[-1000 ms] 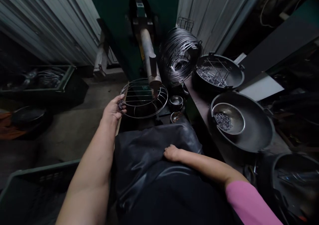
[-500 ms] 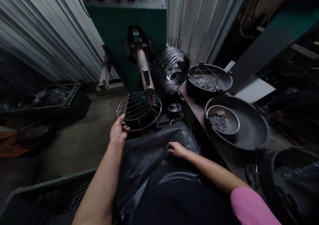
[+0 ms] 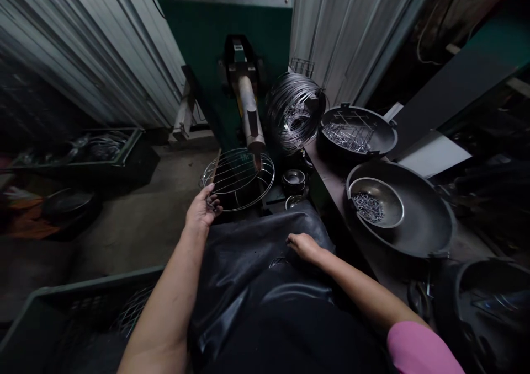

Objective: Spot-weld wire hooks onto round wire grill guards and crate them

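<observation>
My left hand (image 3: 203, 208) is closed on the near left rim of a round wire rack (image 3: 249, 205), which has parallel bars across its ring. The rack sits level beneath the pointed tip of a metal machine arm (image 3: 257, 160); whether they touch is not clear. My right hand (image 3: 305, 247) hovers over a black apron (image 3: 240, 252) on my lap, its fingers pinched together. What they hold, if anything, is too small to make out. A few thin wire pieces (image 3: 276, 262) lie on the apron beside it.
The green machine (image 3: 194, 26) stands ahead, with a wire coil (image 3: 296, 112) at its right. On the right bench, a large pan (image 3: 426, 214) contains a metal bowl (image 3: 397, 197) of short metal pieces. Another pan (image 3: 391, 142) holds wire parts. Crates (image 3: 45, 294) stand on the left.
The view has turned slightly, so the machine and pans appear farther right. My left hand stays on the rack's rim. My right hand shifts slightly, and more of the wire pieces on the apron show.
</observation>
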The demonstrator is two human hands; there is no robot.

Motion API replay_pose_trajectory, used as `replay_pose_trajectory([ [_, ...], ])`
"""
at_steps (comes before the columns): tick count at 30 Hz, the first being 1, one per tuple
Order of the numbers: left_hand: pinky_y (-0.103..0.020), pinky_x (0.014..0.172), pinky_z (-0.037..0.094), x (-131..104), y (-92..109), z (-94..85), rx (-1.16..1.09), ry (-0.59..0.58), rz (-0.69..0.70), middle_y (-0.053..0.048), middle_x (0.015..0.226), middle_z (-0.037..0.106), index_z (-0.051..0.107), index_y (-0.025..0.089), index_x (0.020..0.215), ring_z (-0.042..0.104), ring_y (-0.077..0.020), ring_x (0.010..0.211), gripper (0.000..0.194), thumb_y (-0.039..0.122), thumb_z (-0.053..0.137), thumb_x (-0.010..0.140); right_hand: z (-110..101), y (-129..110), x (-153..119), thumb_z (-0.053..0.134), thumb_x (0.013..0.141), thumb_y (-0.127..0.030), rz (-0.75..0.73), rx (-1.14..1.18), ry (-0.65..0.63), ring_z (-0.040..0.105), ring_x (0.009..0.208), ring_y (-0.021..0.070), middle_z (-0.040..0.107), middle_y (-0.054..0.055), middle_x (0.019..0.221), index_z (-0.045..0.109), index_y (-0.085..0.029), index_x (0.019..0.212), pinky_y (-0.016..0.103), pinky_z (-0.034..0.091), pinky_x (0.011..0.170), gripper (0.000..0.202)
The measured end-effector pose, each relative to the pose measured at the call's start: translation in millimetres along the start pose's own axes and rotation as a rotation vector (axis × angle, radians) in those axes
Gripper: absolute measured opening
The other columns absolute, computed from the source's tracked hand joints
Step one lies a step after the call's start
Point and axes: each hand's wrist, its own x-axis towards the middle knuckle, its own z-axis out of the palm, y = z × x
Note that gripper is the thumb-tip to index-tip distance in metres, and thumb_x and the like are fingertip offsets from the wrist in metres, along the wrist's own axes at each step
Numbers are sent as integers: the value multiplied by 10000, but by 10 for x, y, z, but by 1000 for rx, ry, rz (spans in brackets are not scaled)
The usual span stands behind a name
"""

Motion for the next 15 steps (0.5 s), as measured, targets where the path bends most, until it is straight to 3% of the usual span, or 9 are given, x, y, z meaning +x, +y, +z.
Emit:
replay_pose_trajectory([
  [2,-223,401,350,-4,12,-7,11,-1,-3,31,574,478,484,176,645,444,-86,433,277,316,701,545,6,0,3,549,786,-184,33,96,-9,610,592,127,665,23,706,650,-186,859,191,419,551,124],
  [5,-249,430,396,2,60,-17,37,2,-1,24,593,486,495,182,659,469,-101,456,291,385,683,569,-34,-11,34,497,810,-194,120,440,3,497,392,70,612,-22,613,628,-160,876,170,369,423,151],
  [9,-271,459,433,41,141,-15,79,10,-31,10,600,498,515,177,677,498,-118,484,285,415,653,598,-180,-44,54,482,787,-143,205,733,4,466,359,46,611,-27,624,603,-128,937,158,353,397,192],
  [12,-255,432,409,81,160,-11,97,-13,-50,15,573,493,514,177,671,484,-113,461,243,352,663,590,-292,-50,2,501,781,-146,181,630,53,486,372,63,627,-20,641,555,-132,1085,181,384,423,308],
  [15,-247,412,395,127,152,-23,85,-36,-64,16,558,503,514,178,675,471,-110,436,242,350,660,590,-339,-32,-84,529,793,-162,103,252,159,600,546,127,662,28,719,498,-143,1198,232,447,571,406],
])
